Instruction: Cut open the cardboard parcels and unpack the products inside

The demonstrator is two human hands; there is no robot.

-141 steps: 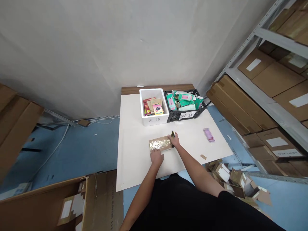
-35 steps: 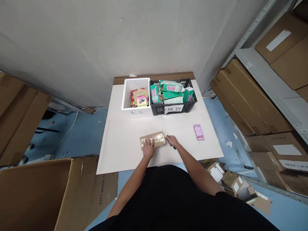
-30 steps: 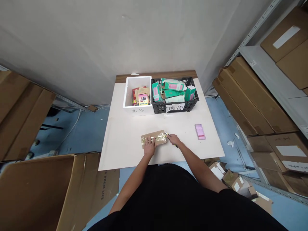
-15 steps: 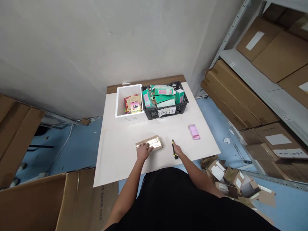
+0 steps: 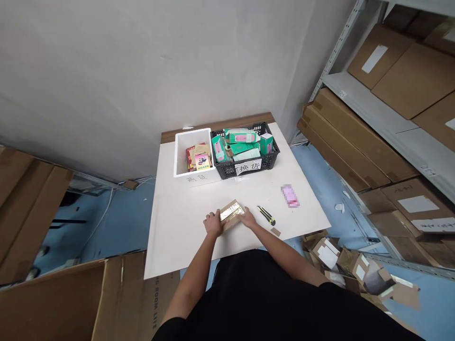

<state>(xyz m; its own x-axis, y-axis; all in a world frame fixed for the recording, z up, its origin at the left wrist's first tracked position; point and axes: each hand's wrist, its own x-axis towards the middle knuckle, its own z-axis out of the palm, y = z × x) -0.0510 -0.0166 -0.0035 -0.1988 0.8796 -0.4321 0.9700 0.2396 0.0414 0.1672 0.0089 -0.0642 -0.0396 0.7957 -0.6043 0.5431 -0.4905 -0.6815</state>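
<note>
A small cardboard box (image 5: 232, 219) with shiny clear tape along its top is gripped at both ends, tilted near the front of the white table (image 5: 177, 237). My left hand (image 5: 213, 222) is closed around its left end. On the right end my right hand (image 5: 248, 218) holds on, fingers partly hidden. A black and yellow utility knife (image 5: 266, 215) lies to the right of my right hand. Close to the knife rests a small brown scrap (image 5: 275, 231).
Behind stand a white foam box (image 5: 197, 177) of booklets and a black crate (image 5: 249, 167) of green boxes. A blurred pink item (image 5: 290, 196) lies at right. Shelving with cartons (image 5: 351, 142) rises on the right; an open large carton (image 5: 121, 293) sits lower left.
My right hand has let go of the utility knife, now on the table, and taken the box's right end. The box has turned and tilted. A brown scrap now shows beside the knife.
</note>
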